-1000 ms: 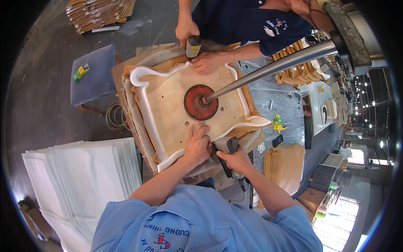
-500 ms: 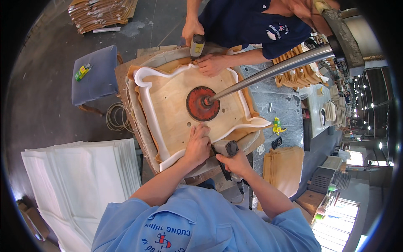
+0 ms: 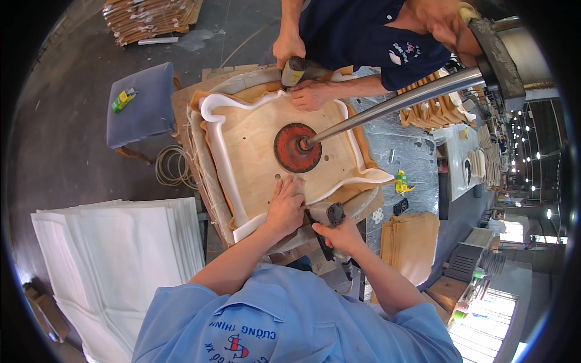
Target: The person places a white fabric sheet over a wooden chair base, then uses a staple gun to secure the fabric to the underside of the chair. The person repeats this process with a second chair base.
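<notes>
A plywood seat panel (image 3: 257,148) lies before me, with white foam (image 3: 221,151) and tan covering (image 3: 357,190) turned up around its edges. At the near edge, my left hand (image 3: 285,209) is closed over the foam, its fingertips pressed together on the wood. My right hand (image 3: 340,235) grips a staple gun (image 3: 327,213) right beside it, the nose at the near edge. A round red press plate (image 3: 298,148) on a metal rod (image 3: 387,110) bears on the panel's middle. What lies under my left palm is hidden.
Across the panel, a co-worker's hand (image 3: 289,47) holds another staple gun (image 3: 293,72); their other hand (image 3: 310,95) presses the far edge. A blue padded stool (image 3: 142,106) and white foam sheets (image 3: 115,260) are at left. Tan sheets (image 3: 410,245) lie at right.
The view has shifted slightly. The co-worker's staple gun now tilts more and sits closer to their other hand. My two hands keep their places at the near edge.
</notes>
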The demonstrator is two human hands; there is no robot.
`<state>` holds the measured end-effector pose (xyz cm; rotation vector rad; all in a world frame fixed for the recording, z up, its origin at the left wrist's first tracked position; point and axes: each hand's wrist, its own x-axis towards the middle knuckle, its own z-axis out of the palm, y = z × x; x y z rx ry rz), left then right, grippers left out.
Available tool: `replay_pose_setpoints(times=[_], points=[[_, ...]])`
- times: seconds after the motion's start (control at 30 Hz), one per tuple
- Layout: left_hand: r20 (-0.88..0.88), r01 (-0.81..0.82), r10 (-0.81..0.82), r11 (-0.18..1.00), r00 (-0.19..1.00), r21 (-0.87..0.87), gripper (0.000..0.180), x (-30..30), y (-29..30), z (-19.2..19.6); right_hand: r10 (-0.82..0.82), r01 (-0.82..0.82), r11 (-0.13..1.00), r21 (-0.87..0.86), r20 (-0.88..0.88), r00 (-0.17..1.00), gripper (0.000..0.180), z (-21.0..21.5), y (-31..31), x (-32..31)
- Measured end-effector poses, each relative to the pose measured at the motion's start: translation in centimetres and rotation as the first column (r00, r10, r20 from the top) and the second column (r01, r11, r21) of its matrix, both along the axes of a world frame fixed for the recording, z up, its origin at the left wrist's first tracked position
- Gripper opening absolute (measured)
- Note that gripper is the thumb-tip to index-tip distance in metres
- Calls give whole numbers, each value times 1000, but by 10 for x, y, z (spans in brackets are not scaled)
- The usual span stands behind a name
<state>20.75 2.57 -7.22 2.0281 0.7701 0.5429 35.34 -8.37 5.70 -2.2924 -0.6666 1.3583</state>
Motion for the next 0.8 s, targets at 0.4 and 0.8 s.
replay_pose_setpoints(times=[0.4, 0.8], points=[[-93, -21, 19, 1000, 995, -19, 44, -23, 1, 8, -36, 36, 999, 25, -4, 999, 35, -3, 6, -5], [-347, -28, 27, 1000, 938, 2, 87, -29, -16, 24, 13, -12, 999, -34, 36, 999, 38, -4, 9, -19]])
